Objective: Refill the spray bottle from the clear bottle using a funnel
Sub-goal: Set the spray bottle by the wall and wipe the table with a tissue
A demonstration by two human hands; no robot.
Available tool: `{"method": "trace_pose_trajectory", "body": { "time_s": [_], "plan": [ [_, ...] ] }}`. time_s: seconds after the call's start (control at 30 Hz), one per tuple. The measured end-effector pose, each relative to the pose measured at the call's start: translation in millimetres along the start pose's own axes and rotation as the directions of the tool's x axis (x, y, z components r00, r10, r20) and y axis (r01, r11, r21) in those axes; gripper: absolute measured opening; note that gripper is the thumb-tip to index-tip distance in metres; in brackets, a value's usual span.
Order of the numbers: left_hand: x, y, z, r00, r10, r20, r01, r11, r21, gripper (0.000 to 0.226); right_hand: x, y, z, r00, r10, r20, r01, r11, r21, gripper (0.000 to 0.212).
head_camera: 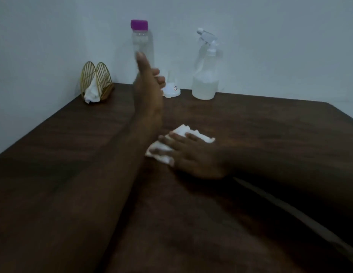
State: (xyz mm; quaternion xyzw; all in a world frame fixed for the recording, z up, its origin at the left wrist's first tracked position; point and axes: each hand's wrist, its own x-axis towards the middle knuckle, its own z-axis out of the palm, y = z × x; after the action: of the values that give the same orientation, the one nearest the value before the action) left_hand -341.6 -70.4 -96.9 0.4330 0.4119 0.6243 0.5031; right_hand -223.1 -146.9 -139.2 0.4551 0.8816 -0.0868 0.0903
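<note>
The clear bottle (pixel 142 42) with a purple cap stands upright at the back of the dark wooden table (pixel 270 134). My left hand (pixel 150 85) is wrapped around its lower part, thumb pointing up along the front. Just to its right, a white funnel (pixel 171 90) rests upside down on the table. Further right stands the translucent spray bottle (pixel 206 75), with its trigger head on and liquid in its lower third. My right hand (pixel 193 154) lies palm down at mid table, fingers spread, pressing on a crumpled white tissue (pixel 201 134).
A gold wire napkin holder (pixel 97 81) with a white napkin in it sits at the table's back left corner. A pale wall runs right behind the bottles. The table's left edge slants towards me.
</note>
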Motion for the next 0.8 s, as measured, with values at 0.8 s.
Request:
{"method": "trace_pose_trajectory", "body": {
  "time_s": [0.8],
  "plan": [
    [-24,-70,33,0.871,0.084,0.485,-0.322,0.841,0.434,0.057,2,181,-8,0.637,0.771,-0.012,-0.763,0.632,0.138,0.061]
  ]
}}
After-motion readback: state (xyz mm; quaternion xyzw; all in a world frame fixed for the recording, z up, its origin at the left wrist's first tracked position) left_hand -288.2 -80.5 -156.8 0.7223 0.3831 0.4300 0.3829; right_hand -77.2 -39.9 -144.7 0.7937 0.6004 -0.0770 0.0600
